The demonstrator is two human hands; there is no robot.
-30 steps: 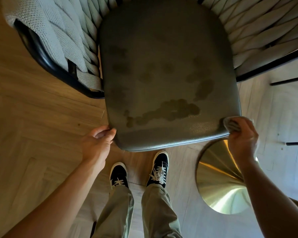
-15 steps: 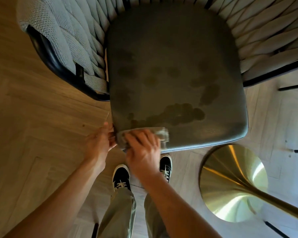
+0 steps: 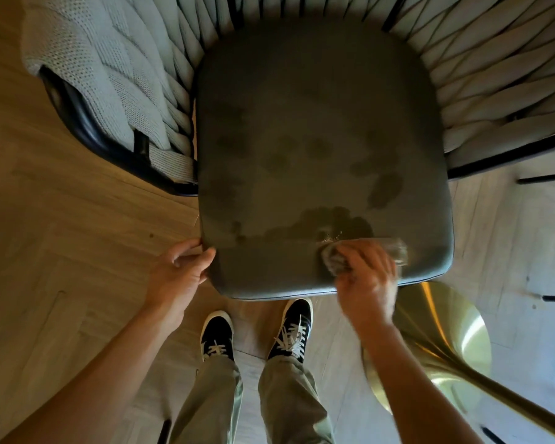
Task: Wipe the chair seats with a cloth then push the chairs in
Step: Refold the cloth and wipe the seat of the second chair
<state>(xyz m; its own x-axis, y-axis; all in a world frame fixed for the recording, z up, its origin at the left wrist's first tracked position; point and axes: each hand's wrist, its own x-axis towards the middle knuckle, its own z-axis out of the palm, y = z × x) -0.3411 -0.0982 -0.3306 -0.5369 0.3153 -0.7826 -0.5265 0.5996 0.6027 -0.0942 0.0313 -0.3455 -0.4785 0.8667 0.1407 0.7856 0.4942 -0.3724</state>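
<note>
A dark grey chair seat (image 3: pixel 318 123) fills the middle of the view, marked with darker damp patches across its front half. Woven grey straps (image 3: pixel 116 78) on a black frame wrap around its back and sides. My left hand (image 3: pixel 177 274) grips the seat's front left corner. My right hand (image 3: pixel 366 280), blurred by motion, presses a grey cloth (image 3: pixel 334 261) onto the front right part of the seat. Most of the cloth is hidden under the fingers.
A round brass table base (image 3: pixel 442 341) stands on the floor to the right of my feet, close to the seat's front right corner. Wooden herringbone floor (image 3: pixel 61 251) lies to the left. Thin black legs (image 3: pixel 545 177) show at the right edge.
My right hand swept the cloth from the front right corner to the front left edge, then back towards the right. My left hand stayed on the front left corner.
</note>
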